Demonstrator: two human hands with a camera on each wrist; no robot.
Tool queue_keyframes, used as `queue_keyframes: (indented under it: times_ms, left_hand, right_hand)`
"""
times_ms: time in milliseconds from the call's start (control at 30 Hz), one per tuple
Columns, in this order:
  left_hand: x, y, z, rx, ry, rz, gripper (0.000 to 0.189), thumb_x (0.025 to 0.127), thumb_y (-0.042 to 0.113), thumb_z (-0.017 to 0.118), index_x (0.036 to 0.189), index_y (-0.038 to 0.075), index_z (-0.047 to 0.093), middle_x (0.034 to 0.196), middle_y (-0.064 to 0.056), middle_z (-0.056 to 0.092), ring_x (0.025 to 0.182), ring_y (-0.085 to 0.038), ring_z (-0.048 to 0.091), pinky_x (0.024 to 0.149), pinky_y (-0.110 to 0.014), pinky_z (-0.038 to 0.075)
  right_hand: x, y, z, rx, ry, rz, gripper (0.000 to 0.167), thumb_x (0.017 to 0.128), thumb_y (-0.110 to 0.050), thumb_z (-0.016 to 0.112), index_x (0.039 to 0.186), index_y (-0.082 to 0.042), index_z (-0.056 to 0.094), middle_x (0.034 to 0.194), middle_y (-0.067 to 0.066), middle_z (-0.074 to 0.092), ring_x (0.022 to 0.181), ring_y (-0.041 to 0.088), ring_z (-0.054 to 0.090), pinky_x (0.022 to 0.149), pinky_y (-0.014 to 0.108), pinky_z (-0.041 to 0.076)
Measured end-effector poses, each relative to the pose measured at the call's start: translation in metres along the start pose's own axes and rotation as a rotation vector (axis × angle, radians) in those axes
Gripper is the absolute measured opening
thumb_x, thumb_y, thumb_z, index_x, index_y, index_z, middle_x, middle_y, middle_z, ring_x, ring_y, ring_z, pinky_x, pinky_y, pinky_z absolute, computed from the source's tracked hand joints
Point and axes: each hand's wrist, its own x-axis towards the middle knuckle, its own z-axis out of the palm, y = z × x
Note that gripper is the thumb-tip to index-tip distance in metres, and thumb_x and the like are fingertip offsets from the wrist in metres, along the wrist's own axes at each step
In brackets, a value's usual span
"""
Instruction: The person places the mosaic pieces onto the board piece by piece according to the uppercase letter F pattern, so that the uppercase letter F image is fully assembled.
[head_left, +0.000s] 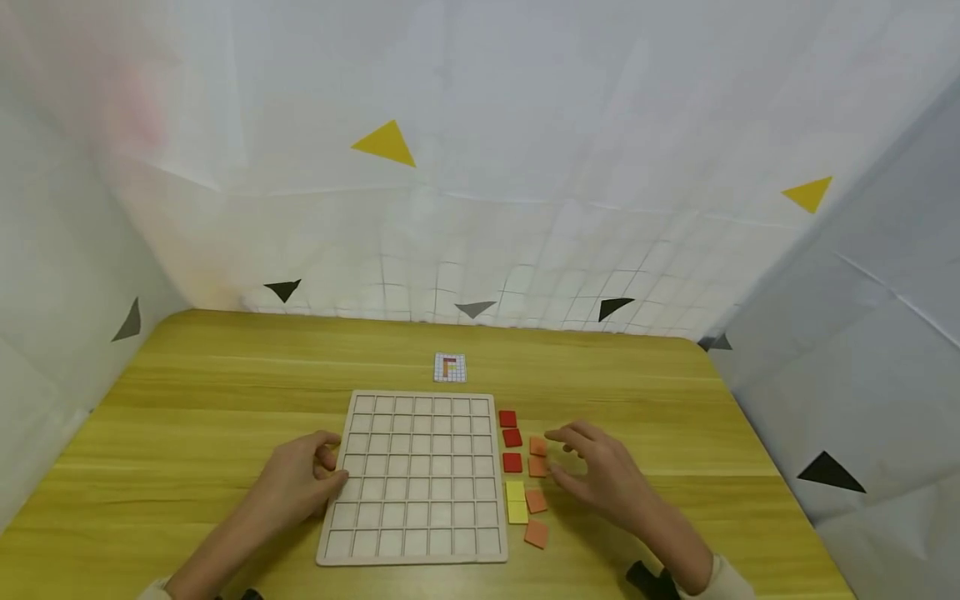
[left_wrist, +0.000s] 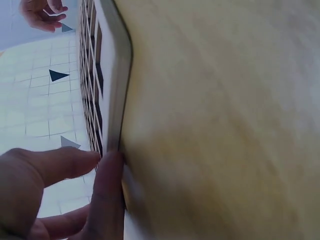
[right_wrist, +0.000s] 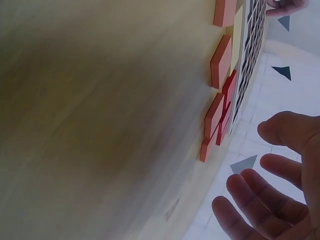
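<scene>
A pale wooden grid board (head_left: 420,467) lies flat on the table, its square cells bare. My left hand (head_left: 303,475) holds the board's left edge, and in the left wrist view a fingertip (left_wrist: 107,175) lies against the rim with another finger over the top. Right of the board sit three red tiles (head_left: 512,437), yellow tiles (head_left: 517,502) side by side, and several orange tiles (head_left: 536,501). Just beside the upper orange ones hovers my right hand (head_left: 600,467), its fingers loosely bent and apart, holding nothing. The right wrist view shows those fingers (right_wrist: 250,192) spread above the table.
Behind the board lies a small card (head_left: 450,367) printed with a grid and a coloured figure in red, orange and yellow. The wooden table (head_left: 225,367) ends at white sheeting (head_left: 525,100) marked with yellow, black and grey triangles on the back and sides.
</scene>
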Motion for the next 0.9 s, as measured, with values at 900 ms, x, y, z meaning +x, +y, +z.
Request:
queue_keyframes:
  times_ms: [900]
  left_hand:
    - [0.001, 0.009, 0.015, -0.164, 0.02, -0.059, 0.045, 0.079, -0.005, 0.074, 0.122, -0.007, 0.063, 0.093, -0.009, 0.061, 0.072, -0.016, 0.064, 0.048, -0.027, 0.054]
  right_hand:
    - [0.019, -0.015, 0.021, 0.052, -0.129, 0.005, 0.024, 0.078, -0.005, 0.082, 0.1, -0.007, 0.075, 0.09, 0.002, 0.061, 0.07, 0.016, 0.054, 0.06, 0.023, 0.048]
